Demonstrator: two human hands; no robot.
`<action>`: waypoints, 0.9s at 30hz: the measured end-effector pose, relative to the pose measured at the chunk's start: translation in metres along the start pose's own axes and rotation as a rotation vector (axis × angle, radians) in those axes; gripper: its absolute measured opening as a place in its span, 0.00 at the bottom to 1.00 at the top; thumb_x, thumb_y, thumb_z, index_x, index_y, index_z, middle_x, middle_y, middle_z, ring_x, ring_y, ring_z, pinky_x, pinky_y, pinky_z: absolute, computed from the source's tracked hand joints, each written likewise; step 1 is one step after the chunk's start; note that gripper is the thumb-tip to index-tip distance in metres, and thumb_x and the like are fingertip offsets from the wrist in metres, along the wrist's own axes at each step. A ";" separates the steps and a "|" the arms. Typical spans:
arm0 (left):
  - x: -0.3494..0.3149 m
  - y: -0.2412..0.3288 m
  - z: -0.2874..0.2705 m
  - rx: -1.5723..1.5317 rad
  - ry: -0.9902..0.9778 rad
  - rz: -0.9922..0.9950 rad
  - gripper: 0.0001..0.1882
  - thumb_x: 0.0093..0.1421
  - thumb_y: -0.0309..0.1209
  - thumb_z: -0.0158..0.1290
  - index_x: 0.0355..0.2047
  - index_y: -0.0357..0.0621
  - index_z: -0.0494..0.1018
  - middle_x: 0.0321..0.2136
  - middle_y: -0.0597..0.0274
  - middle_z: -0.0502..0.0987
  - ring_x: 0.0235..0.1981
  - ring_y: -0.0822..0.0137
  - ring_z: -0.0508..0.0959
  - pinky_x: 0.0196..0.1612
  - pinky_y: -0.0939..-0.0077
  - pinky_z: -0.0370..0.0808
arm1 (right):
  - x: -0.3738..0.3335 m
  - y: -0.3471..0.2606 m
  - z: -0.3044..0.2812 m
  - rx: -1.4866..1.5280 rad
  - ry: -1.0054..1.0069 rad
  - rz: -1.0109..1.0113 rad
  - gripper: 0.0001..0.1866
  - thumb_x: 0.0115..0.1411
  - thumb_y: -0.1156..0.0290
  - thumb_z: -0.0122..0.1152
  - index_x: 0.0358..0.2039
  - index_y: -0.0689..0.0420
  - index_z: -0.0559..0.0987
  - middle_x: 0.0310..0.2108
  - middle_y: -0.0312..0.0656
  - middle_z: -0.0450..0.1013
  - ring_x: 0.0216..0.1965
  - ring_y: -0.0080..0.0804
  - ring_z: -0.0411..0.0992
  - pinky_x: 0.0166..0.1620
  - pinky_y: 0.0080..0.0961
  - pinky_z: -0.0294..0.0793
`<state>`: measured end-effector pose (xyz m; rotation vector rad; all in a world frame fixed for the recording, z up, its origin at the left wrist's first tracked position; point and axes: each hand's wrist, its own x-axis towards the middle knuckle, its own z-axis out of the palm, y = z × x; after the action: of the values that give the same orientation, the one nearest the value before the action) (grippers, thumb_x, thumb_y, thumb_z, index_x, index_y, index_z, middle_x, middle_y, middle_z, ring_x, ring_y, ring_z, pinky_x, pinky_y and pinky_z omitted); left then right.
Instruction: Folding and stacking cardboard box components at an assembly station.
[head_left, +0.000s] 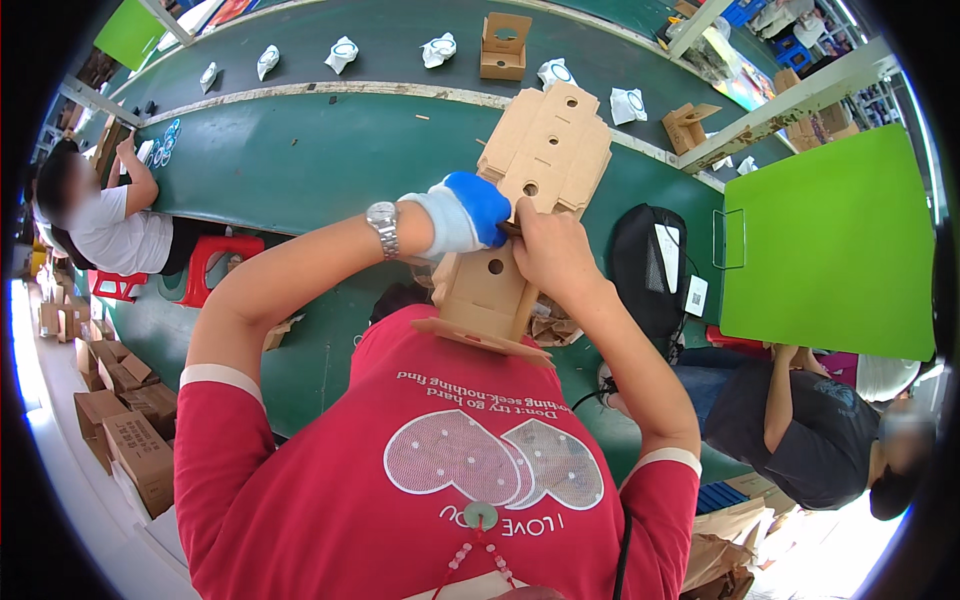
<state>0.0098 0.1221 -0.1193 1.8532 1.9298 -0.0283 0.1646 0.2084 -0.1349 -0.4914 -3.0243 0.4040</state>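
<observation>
Left hand (474, 212) and right hand (556, 250) have their grip closed on brown cardboard (482, 287) above the green desk (330, 160) — near end partly folded, far panels (562, 135) flat, seemingly unfolded from here.

Left hand (470, 212) gloved, right hand (553, 248) bare; hands close together, elbows (232, 312) bent.

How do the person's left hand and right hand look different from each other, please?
The left hand wears a blue and whitish glove, while the right hand is bare. A silver-coloured watch sits at the left hand's wrist; no watch shows at the right hand's wrist. Both hands have bent fingers and are close together at the brown cardboard.
</observation>
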 end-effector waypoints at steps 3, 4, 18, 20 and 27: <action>0.002 0.006 -0.004 0.124 -0.005 -0.001 0.11 0.56 0.39 0.56 0.33 0.47 0.80 0.29 0.49 0.80 0.35 0.48 0.80 0.39 0.60 0.78 | 0.008 -0.002 -0.004 -0.012 -0.025 -0.012 0.12 0.51 0.67 0.61 0.26 0.64 0.76 0.20 0.52 0.75 0.26 0.52 0.77 0.36 0.44 0.76; 0.003 0.001 -0.003 0.066 0.049 0.035 0.11 0.55 0.39 0.56 0.33 0.47 0.80 0.30 0.49 0.80 0.36 0.48 0.80 0.40 0.60 0.78 | 0.009 0.001 -0.006 -0.010 -0.025 -0.009 0.12 0.51 0.67 0.61 0.26 0.64 0.76 0.20 0.52 0.75 0.26 0.52 0.77 0.36 0.44 0.76; 0.025 0.004 0.030 -1.345 0.510 0.308 0.30 0.58 0.35 0.63 0.59 0.41 0.68 0.55 0.60 0.73 0.52 0.65 0.75 0.54 0.67 0.74 | 0.012 0.027 0.026 0.831 0.221 0.458 0.17 0.52 0.63 0.60 0.23 0.69 0.80 0.16 0.45 0.73 0.20 0.29 0.69 0.25 0.31 0.71; -0.015 0.008 0.061 -1.280 0.618 0.293 0.30 0.58 0.34 0.63 0.59 0.41 0.67 0.54 0.61 0.74 0.51 0.66 0.76 0.53 0.68 0.75 | 0.014 0.019 0.010 1.129 -0.028 0.626 0.23 0.58 0.61 0.61 0.44 0.69 0.79 0.42 0.51 0.77 0.40 0.30 0.75 0.40 0.28 0.75; -0.019 0.004 0.079 -1.952 0.689 0.163 0.29 0.55 0.19 0.57 0.58 0.43 0.67 0.52 0.61 0.75 0.54 0.62 0.75 0.58 0.63 0.72 | -0.021 -0.012 0.003 1.459 0.358 -0.084 0.53 0.51 0.62 0.75 0.69 0.61 0.50 0.64 0.48 0.53 0.62 0.39 0.61 0.64 0.39 0.62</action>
<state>0.0374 0.0794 -0.1821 0.5050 0.9467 1.8956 0.1808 0.1896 -0.1344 -0.2216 -1.6820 1.9141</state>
